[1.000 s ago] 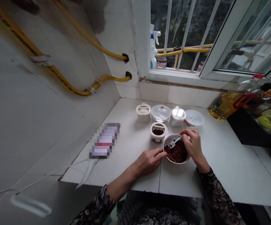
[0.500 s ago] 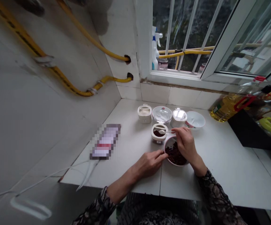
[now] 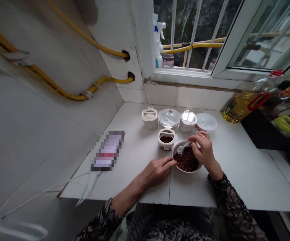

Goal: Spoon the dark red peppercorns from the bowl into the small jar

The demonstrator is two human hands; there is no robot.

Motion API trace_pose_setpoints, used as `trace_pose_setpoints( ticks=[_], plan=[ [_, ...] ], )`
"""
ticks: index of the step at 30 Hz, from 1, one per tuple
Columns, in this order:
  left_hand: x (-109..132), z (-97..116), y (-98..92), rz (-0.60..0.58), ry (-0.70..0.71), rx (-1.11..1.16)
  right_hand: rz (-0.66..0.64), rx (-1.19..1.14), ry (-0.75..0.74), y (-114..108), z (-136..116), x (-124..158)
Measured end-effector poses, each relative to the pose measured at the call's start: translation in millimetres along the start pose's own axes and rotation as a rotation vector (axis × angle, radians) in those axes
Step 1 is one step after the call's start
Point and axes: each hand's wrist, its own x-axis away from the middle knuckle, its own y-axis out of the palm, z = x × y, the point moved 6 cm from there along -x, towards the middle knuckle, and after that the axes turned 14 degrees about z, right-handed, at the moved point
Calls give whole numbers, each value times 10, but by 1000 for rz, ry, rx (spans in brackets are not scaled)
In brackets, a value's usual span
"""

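Two forearms angled inward, left fingers clasping the bowl at its rim, right fingers pinching a white spoon.

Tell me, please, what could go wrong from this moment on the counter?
1. Left hand fingers touch the rim of the bowl; pressing too hard there might tip it and spill the dark red flakes.
2. The right hand holds a small spoon by its handle; a loose grip could let it slip into the flakes.
3. A white cable runs past the counter edge; if snagged, it might drag the pixelated device.
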Motion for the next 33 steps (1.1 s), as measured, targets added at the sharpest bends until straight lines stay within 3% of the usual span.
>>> trace_pose_setpoints(
  ticks=[5,12,19,33],
  plan=[
    [-11,13,-7,-6,9,9,-41,31,41,12,63,9],
    [-33,21,-21,-3,6,6,-252,-6,98,200,70,110],
    [-7,16,-11,10,15,-1,-203,-124,309,168,170,109],
    [-15,15,-10,2,12,-3,-289,-164,289,220,138,136]
  ],
)
